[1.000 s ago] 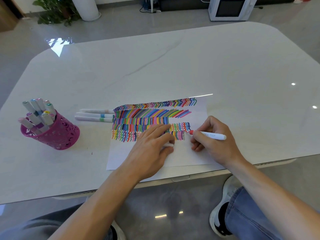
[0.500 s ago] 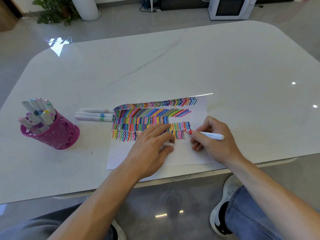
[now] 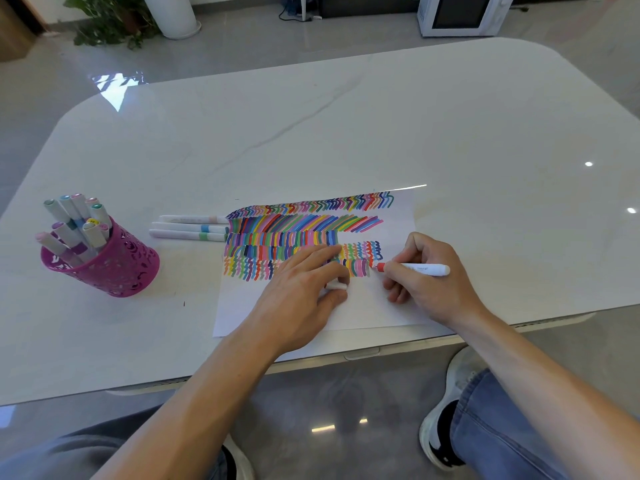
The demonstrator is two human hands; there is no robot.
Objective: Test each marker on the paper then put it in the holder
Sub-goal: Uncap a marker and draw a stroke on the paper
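A white paper (image 3: 363, 306) covered in rows of coloured strokes lies near the table's front edge. My right hand (image 3: 429, 282) grips a white marker (image 3: 419, 269) with a red tip, the tip touching the paper at the right end of the bottom row. My left hand (image 3: 304, 296) lies flat on the paper with its fingers stretched out, and a white cap (image 3: 335, 285) shows between the thumb and the forefinger. A pink perforated holder (image 3: 107, 268) with several markers stands at the left. Three white markers (image 3: 190, 228) lie side by side on the table between holder and paper.
The white marble table (image 3: 346, 133) spreads wide behind the paper. Its front edge runs just below my wrists. My knees and shoes show under the edge. On the floor beyond are a plant, a white pillar base and a white microwave (image 3: 460, 13).
The right hand and the marker tip have shifted very slightly along the bottom row. The left hand has stayed in place on the paper.
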